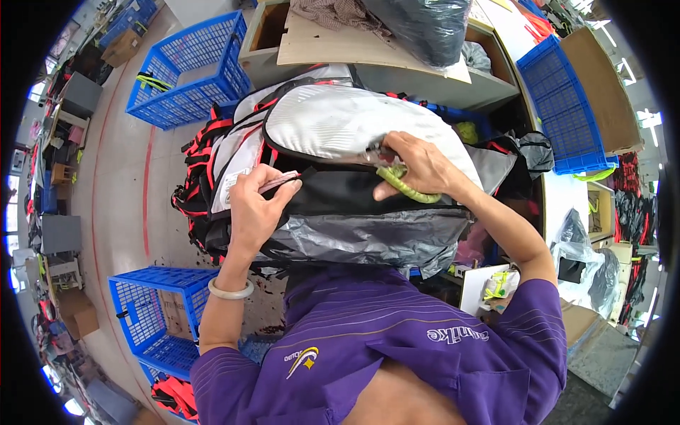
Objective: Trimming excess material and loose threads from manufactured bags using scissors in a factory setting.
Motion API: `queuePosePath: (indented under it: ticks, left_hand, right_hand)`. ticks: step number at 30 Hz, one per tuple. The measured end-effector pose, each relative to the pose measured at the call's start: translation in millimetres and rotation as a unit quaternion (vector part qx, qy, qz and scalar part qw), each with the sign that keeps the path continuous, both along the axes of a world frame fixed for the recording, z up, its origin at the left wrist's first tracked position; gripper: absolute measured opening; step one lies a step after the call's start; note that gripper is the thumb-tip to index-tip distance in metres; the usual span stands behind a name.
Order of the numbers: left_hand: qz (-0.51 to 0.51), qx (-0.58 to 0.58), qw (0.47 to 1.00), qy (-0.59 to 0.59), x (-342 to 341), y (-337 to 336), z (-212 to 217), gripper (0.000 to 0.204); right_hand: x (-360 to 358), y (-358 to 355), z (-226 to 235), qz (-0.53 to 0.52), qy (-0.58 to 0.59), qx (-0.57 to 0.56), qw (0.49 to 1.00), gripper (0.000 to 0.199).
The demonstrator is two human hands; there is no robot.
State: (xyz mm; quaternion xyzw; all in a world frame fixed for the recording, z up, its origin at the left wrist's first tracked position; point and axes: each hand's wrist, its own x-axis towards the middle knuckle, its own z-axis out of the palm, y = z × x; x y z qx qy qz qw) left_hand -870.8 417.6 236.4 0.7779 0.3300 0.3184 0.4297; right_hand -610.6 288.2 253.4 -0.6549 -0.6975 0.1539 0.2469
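A pile of white, grey and black fabric pieces with red trim, apparently backpack parts (333,120), lies before me. My left hand (256,205) pinches the end of a black strip at the pile's left side, with a small pinkish edge between thumb and finger. In my right hand (421,166) is what looks like a pair of thread snips (407,185), its handle wrapped in yellow-green; the metal part lies near the curved white panel's lower edge. Between my hands stretches black fabric (336,193), and crinkled silver-grey fabric (368,241) hangs nearest my body.
Blue plastic crates stand at the upper left (191,71), lower left (152,312) and right (559,106). Beyond the pile, a wooden board (340,49) carries a dark plastic bag (425,28). Brown cardboard (602,88) leans by the right crate.
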Motion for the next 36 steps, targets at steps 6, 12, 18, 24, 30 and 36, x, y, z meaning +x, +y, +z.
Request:
queuePosePath:
  ticks: [6, 12, 18, 24, 30, 36]
  left_hand:
    - [-0.011, -0.042, 0.999, 0.0, 4, 2, 1, 0.023]
    - [-0.01, -0.062, 0.998, -0.004, 3, 2, 4, 0.022]
    - [-0.009, -0.08, 0.997, -0.01, 0, 3, 3, 0.019]
    - [0.018, -0.037, 0.998, -0.044, -1, -6, 3, 0.034]
    - [0.007, 0.021, 0.998, -0.066, -4, -5, -5, 0.052]
    - [0.002, 0.03, 0.998, -0.049, -5, -5, -1, 0.056]
  right_hand:
    - [-1, 0, -1, 0.022, -0.064, -0.063, 0.996, 0.071]
    - [-8, 14, 9, 0.052, -0.078, -0.069, 0.993, 0.066]
    - [-7, 10, 1, 0.04, -0.031, -0.094, 0.994, 0.063]
    - [-2, 20, -1, 0.065, -0.051, -0.04, 0.996, 0.066]
    - [-7, 37, 2, 0.1, -0.052, -0.142, 0.984, 0.07]
    - [-13, 42, 5, 0.122, -0.047, -0.091, 0.987, 0.068]
